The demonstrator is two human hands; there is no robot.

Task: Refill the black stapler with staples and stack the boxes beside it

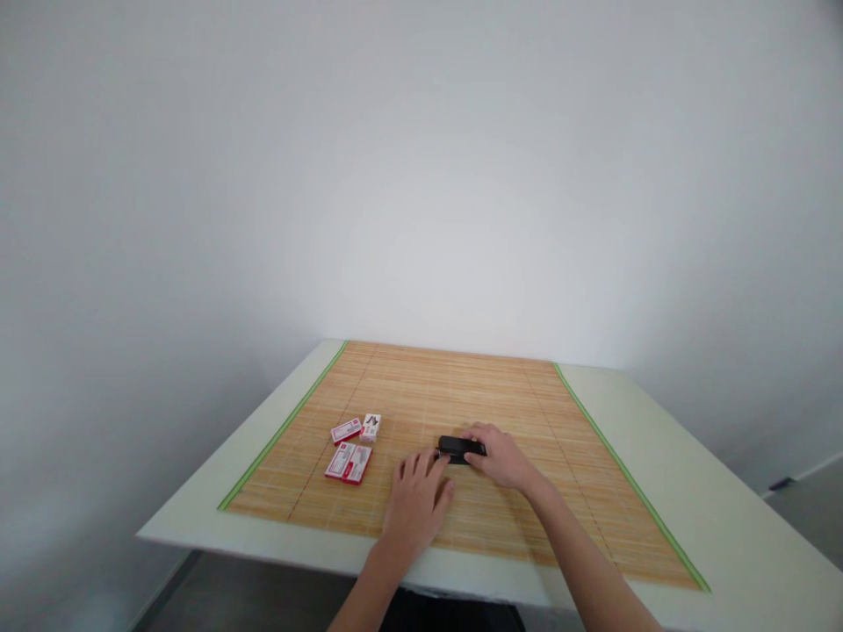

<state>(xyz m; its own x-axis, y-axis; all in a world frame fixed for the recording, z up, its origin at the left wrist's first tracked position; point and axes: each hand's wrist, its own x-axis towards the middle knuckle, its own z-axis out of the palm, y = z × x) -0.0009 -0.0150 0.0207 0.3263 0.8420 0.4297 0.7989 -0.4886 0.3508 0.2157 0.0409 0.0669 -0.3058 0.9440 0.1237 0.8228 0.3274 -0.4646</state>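
Note:
A black stapler [454,446] lies on the bamboo mat [454,386], its long side running left to right. My right hand [499,454] grips its right end, thumb on the near side and fingers over the far side. My left hand [416,503] rests on the mat just left of the stapler, fingers stretched out, with a fingertip at the stapler's left end. It does not appear to grip anything. Left of that hand are several small red-and-white boxes, among them a box [357,465], a box [346,431] and an upright-looking box with a dark picture [371,427].
The mat has green edging [632,478] and covers most of a white table [190,509]. A plain pale wall [448,193] stands behind the table's far edge. The table's near edge runs below my forearms.

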